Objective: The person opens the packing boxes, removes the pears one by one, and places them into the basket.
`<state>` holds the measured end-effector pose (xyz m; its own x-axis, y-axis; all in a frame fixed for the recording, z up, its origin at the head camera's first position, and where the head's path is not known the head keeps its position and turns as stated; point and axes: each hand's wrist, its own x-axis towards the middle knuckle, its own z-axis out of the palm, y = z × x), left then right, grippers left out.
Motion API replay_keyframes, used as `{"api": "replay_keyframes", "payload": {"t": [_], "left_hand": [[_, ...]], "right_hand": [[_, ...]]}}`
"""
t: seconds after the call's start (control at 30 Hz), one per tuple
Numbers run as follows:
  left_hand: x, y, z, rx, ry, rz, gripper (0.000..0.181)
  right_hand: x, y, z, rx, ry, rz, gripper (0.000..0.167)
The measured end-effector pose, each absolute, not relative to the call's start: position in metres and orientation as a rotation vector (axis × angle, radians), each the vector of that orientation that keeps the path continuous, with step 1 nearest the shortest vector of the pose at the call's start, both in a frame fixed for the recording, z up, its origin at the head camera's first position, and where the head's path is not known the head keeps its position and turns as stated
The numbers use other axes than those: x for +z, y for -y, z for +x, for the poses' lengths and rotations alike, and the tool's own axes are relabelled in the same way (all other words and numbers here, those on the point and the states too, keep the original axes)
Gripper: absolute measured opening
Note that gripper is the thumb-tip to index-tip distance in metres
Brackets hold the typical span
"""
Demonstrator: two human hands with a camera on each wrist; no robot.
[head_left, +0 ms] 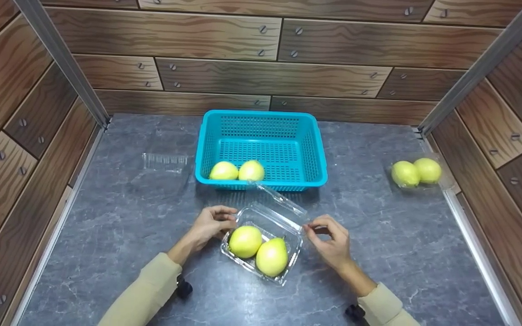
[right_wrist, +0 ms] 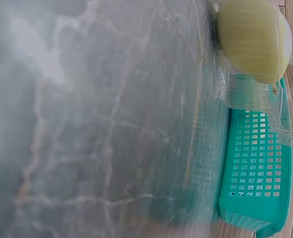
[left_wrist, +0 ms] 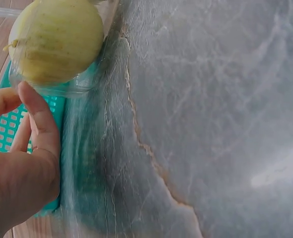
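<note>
A clear plastic clamshell box (head_left: pixel 292 260) stands turned at an angle on the table, its lid (head_left: pixel 283 201) raised toward the basket. Inside lie two yellow-green fruits, the left fruit (head_left: pixel 245 242) and the right fruit (head_left: pixel 272 257), touching. My left hand (head_left: pixel 207 225) pinches the box's left edge between thumb and fingers. At the right corner by the hinge, my right hand (head_left: pixel 330 240) pinches the plastic with thumb and forefinger. In the left wrist view, a fruit (left_wrist: pixel 59 42) shows through the box wall above the thumb. Only fingertips of the right hand enter the right wrist view.
A turquoise basket (head_left: pixel 311 154) stands behind the box, with a fruit (head_left: pixel 224 171) and another fruit (head_left: pixel 252 170) in its front left. An empty-looking clear plastic piece (head_left: pixel 165 163) lies to its left. A clear box (head_left: pixel 446 181) with two fruits sits far right, near the wall.
</note>
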<state>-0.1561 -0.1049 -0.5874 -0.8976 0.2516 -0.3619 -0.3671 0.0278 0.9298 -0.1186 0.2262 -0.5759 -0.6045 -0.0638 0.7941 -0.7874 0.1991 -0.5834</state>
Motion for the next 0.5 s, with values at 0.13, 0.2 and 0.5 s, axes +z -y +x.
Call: {"api": "replay_keyframes", "payload": {"t": [0.13, 0.2, 0.5], "left_hand": [[-0.587, 0.106, -0.152, 1.893, -1.849, -0.079, 0.042], [-0.586, 0.107, -0.149, 1.88, -1.837, -0.058, 0.043], [-0.587, 0.111, -0.141, 1.889, -1.728, 0.01, 0.053]], "right_hand": [[-0.575, -0.226, -0.122, 1.482, 1.848, 0.77, 0.028], [-0.574, -0.227, -0.124, 1.495, 1.872, 0.752, 0.026], [-0.57, -0.228, -0.129, 1.528, 1.99, 0.634, 0.025]]}}
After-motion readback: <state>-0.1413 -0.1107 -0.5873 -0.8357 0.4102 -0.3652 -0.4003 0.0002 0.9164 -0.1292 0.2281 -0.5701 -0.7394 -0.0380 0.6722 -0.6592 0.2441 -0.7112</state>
